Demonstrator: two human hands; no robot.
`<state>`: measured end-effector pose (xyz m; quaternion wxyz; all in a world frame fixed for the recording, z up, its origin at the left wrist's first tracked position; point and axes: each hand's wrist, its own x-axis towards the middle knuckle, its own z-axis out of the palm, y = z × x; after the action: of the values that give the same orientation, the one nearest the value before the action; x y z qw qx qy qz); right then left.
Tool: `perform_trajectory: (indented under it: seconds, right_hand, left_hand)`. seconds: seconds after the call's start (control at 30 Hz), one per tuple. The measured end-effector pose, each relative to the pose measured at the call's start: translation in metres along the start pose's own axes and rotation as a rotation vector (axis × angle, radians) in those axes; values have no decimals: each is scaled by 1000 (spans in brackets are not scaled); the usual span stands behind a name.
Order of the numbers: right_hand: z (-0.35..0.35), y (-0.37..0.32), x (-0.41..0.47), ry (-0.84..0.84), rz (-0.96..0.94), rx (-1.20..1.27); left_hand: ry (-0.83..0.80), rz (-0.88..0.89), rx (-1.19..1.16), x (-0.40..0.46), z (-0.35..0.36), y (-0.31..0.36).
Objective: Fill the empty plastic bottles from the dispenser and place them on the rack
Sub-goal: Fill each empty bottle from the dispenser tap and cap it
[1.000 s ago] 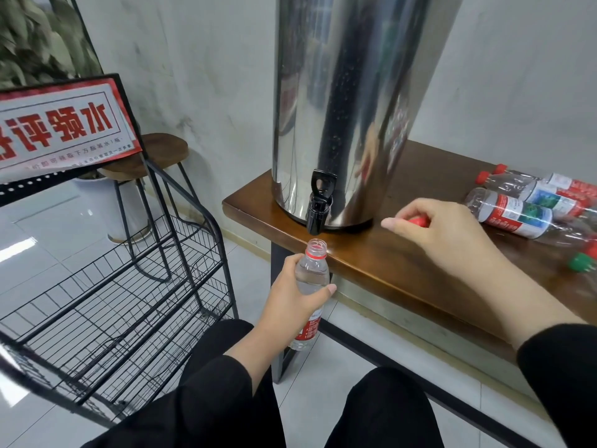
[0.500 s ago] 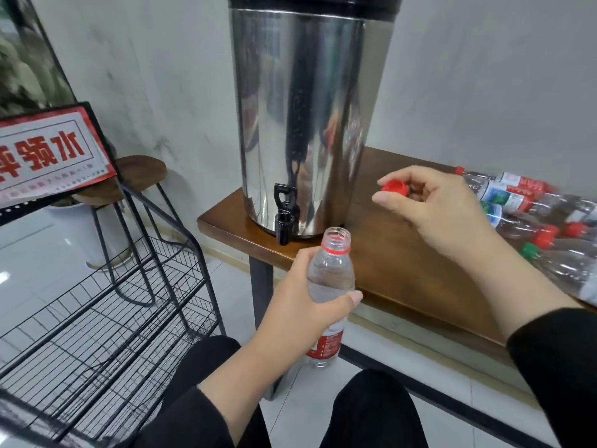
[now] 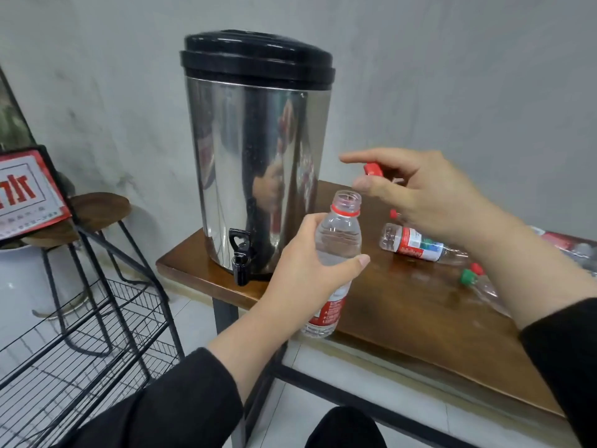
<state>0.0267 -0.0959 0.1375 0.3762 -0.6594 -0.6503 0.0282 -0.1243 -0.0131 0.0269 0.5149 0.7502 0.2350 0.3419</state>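
My left hand point(image 3: 307, 270) grips an uncapped clear plastic bottle point(image 3: 339, 240) with a red label, held upright in front of the table edge. My right hand point(image 3: 420, 195) pinches a red cap point(image 3: 373, 168) between thumb and fingers just above and right of the bottle's open mouth. The steel dispenser point(image 3: 255, 163) with a black lid stands on the wooden table point(image 3: 420, 318), its black tap point(image 3: 240, 257) hanging over the table's left front edge. The black wire rack point(image 3: 97, 344) stands at lower left.
Several empty bottles point(image 3: 416, 244) with red and green caps lie on the table behind my right arm. A red-and-white sign point(image 3: 26, 192) tops the rack. A round wooden stool point(image 3: 97, 211) and a white pot point(image 3: 19, 279) stand behind it.
My left hand lifted the bottle up and to the right, away from the tap. My right hand picked the red cap off the table and brought it over the bottle's mouth.
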Motion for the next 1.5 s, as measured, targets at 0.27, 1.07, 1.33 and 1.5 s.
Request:
perform_trajectory:
  seconds: [0.27,1.07,1.33,1.5]
  right_hand:
    - [5,9,14,-223,30,-305]
    - [51,42,1,117,203,306]
    - [55,43,-7,148,222,512]
    - [54,38,-10,78,192,464]
  left_hand:
    - [22,-20,8,17,20,-13]
    - [80,44,29,42,38,-37]
    - [65,26,28,43,37,-38]
    - [43,16,26,43,35,-36]
